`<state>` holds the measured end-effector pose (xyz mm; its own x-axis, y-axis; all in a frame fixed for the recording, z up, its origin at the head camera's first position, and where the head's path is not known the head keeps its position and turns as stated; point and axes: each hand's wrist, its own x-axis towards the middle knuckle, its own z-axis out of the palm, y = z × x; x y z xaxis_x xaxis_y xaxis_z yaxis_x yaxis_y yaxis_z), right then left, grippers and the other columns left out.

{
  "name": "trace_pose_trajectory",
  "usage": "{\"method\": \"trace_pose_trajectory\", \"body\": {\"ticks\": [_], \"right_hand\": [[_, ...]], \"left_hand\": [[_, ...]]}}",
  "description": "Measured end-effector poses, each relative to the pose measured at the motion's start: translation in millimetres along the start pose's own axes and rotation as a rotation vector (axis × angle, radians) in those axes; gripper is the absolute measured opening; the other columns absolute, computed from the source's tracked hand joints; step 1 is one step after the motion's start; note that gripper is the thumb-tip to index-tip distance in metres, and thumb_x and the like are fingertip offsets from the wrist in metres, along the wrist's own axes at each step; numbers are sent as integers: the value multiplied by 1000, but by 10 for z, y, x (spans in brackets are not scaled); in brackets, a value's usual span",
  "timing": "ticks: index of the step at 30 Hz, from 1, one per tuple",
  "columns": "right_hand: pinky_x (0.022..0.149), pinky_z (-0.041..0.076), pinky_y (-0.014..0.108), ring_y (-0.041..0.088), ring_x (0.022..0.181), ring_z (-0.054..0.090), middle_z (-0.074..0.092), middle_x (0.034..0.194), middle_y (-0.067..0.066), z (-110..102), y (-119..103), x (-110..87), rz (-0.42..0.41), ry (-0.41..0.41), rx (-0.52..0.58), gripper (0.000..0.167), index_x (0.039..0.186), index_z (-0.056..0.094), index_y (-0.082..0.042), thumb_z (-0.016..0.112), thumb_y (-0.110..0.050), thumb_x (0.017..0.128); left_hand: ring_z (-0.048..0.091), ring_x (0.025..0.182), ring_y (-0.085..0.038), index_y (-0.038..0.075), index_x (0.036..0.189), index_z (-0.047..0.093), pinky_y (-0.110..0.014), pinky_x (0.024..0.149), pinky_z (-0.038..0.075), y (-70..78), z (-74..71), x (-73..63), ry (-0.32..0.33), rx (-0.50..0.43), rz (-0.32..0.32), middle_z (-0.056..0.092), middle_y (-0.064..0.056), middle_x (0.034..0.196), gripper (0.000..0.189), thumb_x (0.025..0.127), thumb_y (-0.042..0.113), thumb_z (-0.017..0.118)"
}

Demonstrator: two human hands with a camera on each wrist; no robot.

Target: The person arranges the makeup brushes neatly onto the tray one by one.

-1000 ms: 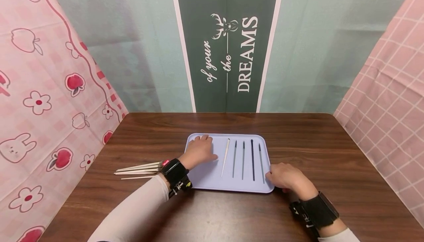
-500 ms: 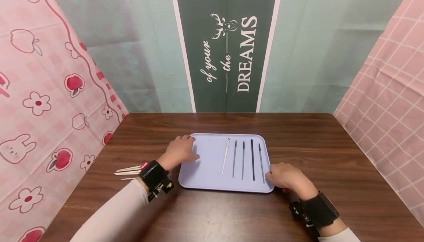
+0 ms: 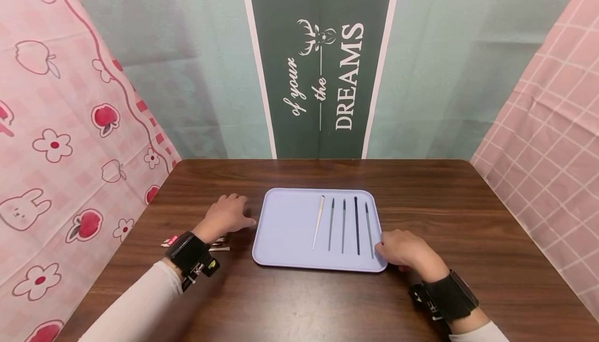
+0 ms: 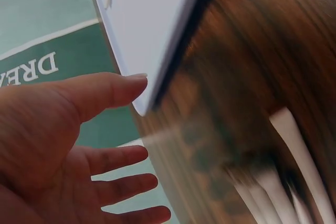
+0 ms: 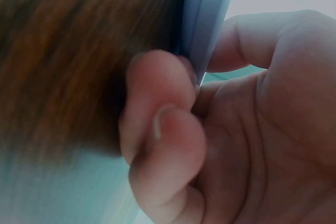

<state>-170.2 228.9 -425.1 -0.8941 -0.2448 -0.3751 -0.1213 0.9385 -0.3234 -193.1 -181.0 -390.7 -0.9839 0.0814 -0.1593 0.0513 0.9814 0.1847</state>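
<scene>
A pale lilac tray (image 3: pixel 285 233) lies on the table, its right edge gripped by my right hand (image 3: pixel 404 248). The right wrist view has curled fingers (image 5: pixel 173 145) on one side of the tray's rim (image 5: pixel 207 24) and the thumb on the other. Several slim brush-like sticks lie lengthwise on the tray: a white one (image 3: pixel 318 222), a black one (image 3: pixel 357 226) and grey ones (image 3: pixel 343 226). My left hand (image 3: pixel 228 214), fingers spread and holding nothing, hovers left of the tray. Pale thin sticks (image 4: pixel 302 156) lie near it, partly hidden by the hand and wrist in the head view.
The brown wooden table (image 3: pixel 309 305) extends around the tray on all sides. A pink patterned cloth (image 3: pixel 70 149) hangs at the left, a pink checked one (image 3: pixel 552 123) at the right, and a green curtain (image 3: pixel 201 97) behind the table.
My left hand has moved left, from over the tray to beside the pale sticks. The right hand, the tray and the sticks on it have stayed in place.
</scene>
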Motion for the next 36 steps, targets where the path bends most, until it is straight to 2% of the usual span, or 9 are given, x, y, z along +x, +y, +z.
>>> {"method": "trace_pose_trajectory", "body": {"ticks": [5,12,16,21,27,36], "right_hand": [[49,47,32,20,52,57,56,68,7,-9,6,9,2,-4,3,18,85,61,-7,54,-19,96],[50,47,32,20,53,57,55,68,7,-14,5,4,3,-9,8,18,85,61,-7,54,-18,96],[50,47,32,20,54,57,55,68,7,-8,6,2,3,-14,13,17,86,61,-7,54,-18,97],[50,47,32,20,53,57,55,68,7,-7,17,12,-3,-12,6,18,86,62,-6,54,-18,97],[49,47,32,20,53,57,55,68,7,-3,30,23,-7,-9,9,18,86,62,-6,54,-18,97],[49,46,31,20,53,56,55,67,7,6,20,16,-6,-13,14,18,86,62,-6,54,-18,97]], "left_hand": [[48,127,-48,-3,139,55,-63,101,42,-184,-54,-44,-14,-12,-2,56,-26,136,74,85,41,79],[55,117,-45,-2,129,63,-60,96,46,-386,-80,-125,-6,-15,20,64,-22,121,59,84,33,81],[55,116,-45,-2,126,65,-60,95,46,-481,-73,-164,-17,-16,16,65,-22,120,56,84,32,81],[53,119,-48,-2,128,64,-61,94,45,-580,-96,-199,-24,-29,9,63,-23,123,56,84,29,80],[57,114,-45,-2,127,65,-60,92,47,-681,-107,-238,-33,-31,10,65,-22,117,53,83,25,79],[60,107,-42,-3,126,64,-58,87,48,-812,-107,-273,-46,-37,-5,65,-20,110,54,82,25,79]]}}
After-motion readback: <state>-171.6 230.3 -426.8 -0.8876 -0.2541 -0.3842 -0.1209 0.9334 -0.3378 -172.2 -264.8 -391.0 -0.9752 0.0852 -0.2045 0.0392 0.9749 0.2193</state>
